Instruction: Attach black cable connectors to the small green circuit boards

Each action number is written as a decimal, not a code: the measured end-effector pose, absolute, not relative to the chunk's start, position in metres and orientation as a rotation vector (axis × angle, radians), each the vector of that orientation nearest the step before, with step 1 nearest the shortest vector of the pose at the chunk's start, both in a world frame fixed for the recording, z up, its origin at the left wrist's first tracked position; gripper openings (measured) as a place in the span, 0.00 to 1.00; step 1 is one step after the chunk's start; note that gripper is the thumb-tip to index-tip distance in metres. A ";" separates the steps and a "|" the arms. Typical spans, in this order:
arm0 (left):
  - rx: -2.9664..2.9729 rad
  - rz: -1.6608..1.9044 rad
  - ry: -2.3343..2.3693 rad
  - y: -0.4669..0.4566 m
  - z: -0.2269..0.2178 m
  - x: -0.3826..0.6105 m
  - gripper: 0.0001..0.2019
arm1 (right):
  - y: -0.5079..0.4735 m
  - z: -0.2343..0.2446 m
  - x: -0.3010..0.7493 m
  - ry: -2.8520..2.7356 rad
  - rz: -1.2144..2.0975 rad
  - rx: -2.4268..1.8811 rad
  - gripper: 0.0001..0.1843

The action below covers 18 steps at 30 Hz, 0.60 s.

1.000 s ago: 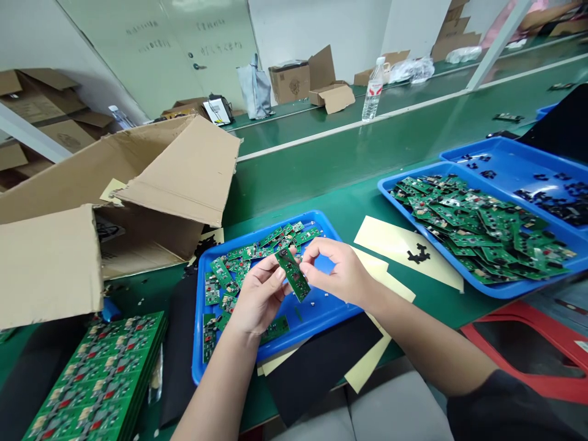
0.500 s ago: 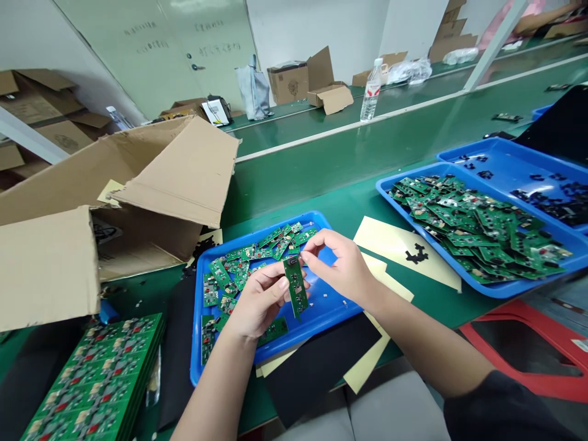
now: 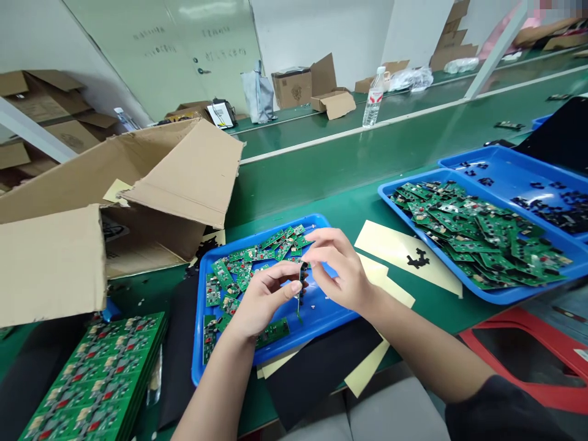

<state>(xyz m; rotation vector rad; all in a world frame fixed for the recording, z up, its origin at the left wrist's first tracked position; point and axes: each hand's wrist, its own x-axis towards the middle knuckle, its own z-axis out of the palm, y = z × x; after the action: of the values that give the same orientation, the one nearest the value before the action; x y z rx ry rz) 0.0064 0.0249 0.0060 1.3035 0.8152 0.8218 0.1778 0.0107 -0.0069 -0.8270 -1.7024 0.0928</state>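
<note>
My left hand point(image 3: 264, 300) pinches a narrow green circuit board point(image 3: 301, 291) between thumb and fingers. The board is upright and turned nearly edge-on, with dark parts along its right side. At its top end is my right hand point(image 3: 340, 266), fingers curled and fingertips close to or touching the board; whether they grip anything there is hidden. Both hands are above a blue tray point(image 3: 316, 318), where several small circuit boards point(image 3: 223, 275) lie along the left and far sides. One more board point(image 3: 273, 331) rests near the tray's front, below my left wrist.
A blue tray heaped with circuit boards point(image 3: 478, 226) and another tray point(image 3: 509, 162) of small black pieces stand right. Stacked board panels point(image 3: 92, 380) and an open cardboard box point(image 3: 184, 177) are left. Yellow paper point(image 3: 390, 245) carries black scraps. A bottle point(image 3: 373, 101) stands behind.
The circuit board has turned from showing its face to nearly edge-on in my left hand. My right hand's fingers have lifted and curled over its top end.
</note>
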 end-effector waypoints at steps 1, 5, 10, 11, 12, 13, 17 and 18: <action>1.347 0.836 0.825 0.025 0.007 0.006 0.12 | 0.011 -0.008 0.178 -1.703 0.092 -0.824 0.16; 1.544 0.964 0.867 0.026 0.011 0.002 0.11 | 0.010 -0.014 0.175 -1.735 0.063 -0.832 0.28; 1.984 1.144 0.993 0.028 0.003 -0.002 0.14 | 0.010 -0.015 0.174 -1.670 0.188 -0.860 0.37; 2.098 1.183 0.994 0.028 0.001 -0.002 0.15 | 0.010 -0.014 0.175 -1.642 0.243 -0.869 0.37; 2.202 1.218 0.982 0.028 0.000 -0.001 0.15 | 0.010 -0.013 0.175 -1.620 0.298 -0.877 0.34; 2.293 1.245 0.963 0.028 -0.002 -0.001 0.15 | 0.011 -0.012 0.176 -1.606 0.344 -0.881 0.30; 2.509 1.305 0.959 0.028 -0.003 0.001 0.16 | 0.011 -0.009 0.177 -1.606 0.412 -0.873 0.10; 2.533 1.314 0.960 0.028 -0.003 0.002 0.17 | 0.011 -0.008 0.177 -1.602 0.409 -0.861 0.07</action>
<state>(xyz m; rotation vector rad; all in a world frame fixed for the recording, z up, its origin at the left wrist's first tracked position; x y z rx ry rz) 0.0015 0.0281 -0.0032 2.5331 0.9605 1.3142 0.1773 0.0110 -0.0083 -0.8607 -1.6016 0.4091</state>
